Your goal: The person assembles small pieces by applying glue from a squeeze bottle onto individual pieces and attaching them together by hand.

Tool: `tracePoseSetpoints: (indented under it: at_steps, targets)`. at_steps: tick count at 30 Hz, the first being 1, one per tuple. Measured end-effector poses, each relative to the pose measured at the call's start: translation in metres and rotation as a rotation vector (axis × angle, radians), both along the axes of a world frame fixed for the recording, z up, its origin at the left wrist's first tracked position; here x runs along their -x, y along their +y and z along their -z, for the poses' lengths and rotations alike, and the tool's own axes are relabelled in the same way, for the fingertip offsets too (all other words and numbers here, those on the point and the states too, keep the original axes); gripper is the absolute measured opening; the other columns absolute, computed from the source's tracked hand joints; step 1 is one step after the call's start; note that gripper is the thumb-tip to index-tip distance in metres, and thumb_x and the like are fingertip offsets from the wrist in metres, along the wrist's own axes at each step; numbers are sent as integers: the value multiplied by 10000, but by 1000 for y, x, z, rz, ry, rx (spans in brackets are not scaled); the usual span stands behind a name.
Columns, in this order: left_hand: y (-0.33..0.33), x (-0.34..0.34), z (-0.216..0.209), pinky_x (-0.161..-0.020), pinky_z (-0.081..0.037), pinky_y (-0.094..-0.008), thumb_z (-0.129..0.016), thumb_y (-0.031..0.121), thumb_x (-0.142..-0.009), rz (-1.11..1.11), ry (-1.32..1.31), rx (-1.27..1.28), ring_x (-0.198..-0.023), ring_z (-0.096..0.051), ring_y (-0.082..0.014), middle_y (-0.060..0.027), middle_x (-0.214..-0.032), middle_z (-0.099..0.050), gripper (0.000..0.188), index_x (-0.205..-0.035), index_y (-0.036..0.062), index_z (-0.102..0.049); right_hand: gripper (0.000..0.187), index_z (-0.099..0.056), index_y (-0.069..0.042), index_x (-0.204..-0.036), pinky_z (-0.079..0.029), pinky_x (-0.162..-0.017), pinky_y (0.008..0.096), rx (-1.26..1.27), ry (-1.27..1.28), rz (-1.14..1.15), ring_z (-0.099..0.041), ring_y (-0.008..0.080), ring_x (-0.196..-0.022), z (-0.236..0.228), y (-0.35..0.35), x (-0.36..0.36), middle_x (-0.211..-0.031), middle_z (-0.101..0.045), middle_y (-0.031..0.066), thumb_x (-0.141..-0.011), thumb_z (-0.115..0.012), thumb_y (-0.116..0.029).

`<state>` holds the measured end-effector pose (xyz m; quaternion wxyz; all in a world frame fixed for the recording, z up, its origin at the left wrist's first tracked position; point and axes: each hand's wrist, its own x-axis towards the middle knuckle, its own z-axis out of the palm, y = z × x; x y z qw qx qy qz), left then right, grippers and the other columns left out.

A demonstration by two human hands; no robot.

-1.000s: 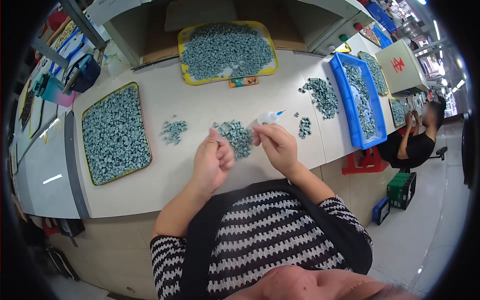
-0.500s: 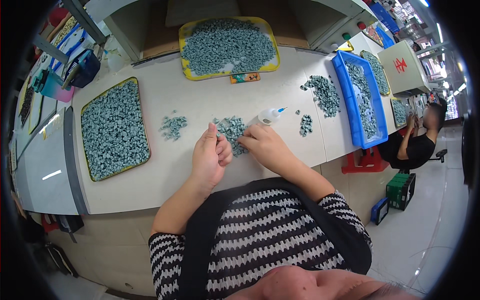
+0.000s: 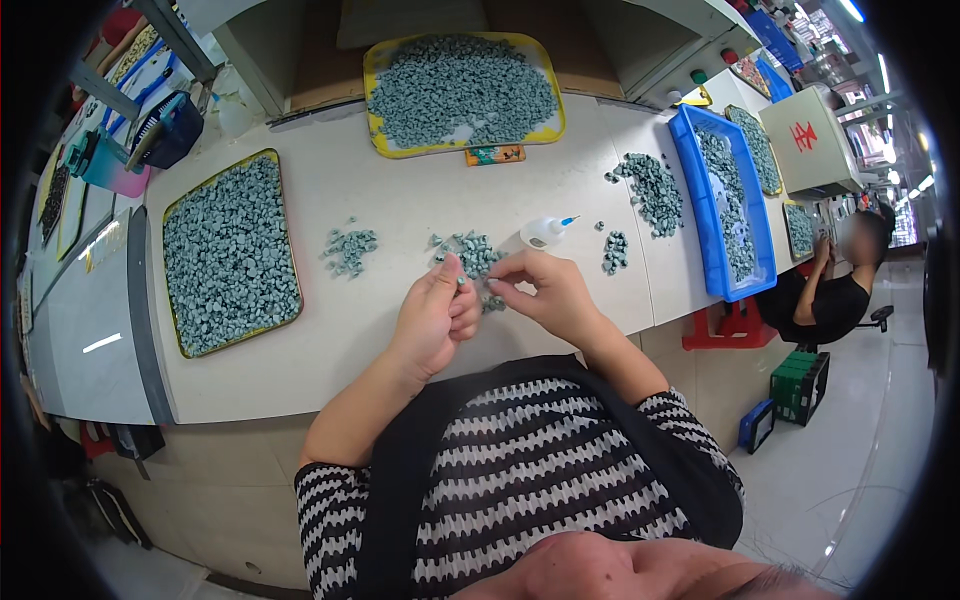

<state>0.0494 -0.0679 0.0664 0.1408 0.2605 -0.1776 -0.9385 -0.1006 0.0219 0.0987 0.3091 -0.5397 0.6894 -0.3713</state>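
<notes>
My left hand point(image 3: 432, 318) is closed above the near edge of the table, a small grey-green piece point(image 3: 461, 284) pinched between thumb and fingers. Close on its right, my right hand point(image 3: 550, 292) has thumb and fingertips curled together; what they hold, if anything, is too small to make out. Just beyond both hands lies a loose pile of grey-green pieces point(image 3: 474, 250), partly hidden by them. A white squeeze bottle with a blue needle tip point(image 3: 542, 232) lies behind my right hand. To the left of my hands is a smaller scatter of the pieces point(image 3: 349, 250).
Trays full of similar pieces lie at left point(image 3: 230, 262) and far middle point(image 3: 460, 95). On the right are two loose heaps, one large point(image 3: 652, 195), one small point(image 3: 615, 254), and a blue bin point(image 3: 712, 262). A co-worker point(image 3: 838, 290) sits beyond.
My right hand has drawn back from the pile and come up beside my left. The left hand has shifted slightly right, and a small piece now shows in its pinch.
</notes>
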Motion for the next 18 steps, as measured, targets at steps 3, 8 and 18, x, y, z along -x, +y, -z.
tracePoseSetpoints:
  at_steps: [3,8,18]
  targets:
    - [3,1,-6,-411,-219,-209,-410,425,-951,83,10,5,-455,-260,-71,41,-544,-295,360,-782,107,-408,109,-590,4,-957,-496,-683,265,77,-296,65,-600,129,-819,3,4,0,-928,-606,62,-852,-603,-24]
    - [7,0,-9,-411,-216,-208,-410,434,-948,146,117,47,-458,-260,-69,44,-548,-289,368,-786,103,-411,156,-566,20,-1010,-485,-687,231,206,-734,117,-580,115,-750,6,3,-12,-880,-600,65,-864,-595,-28]
    - [8,-3,-7,-400,-205,-208,-403,433,-949,114,124,10,-449,-251,-69,40,-545,-289,366,-767,116,-418,169,-665,-24,-969,-500,-666,250,255,-18,15,-621,153,-750,3,3,-11,-874,-658,80,-800,-651,-18]
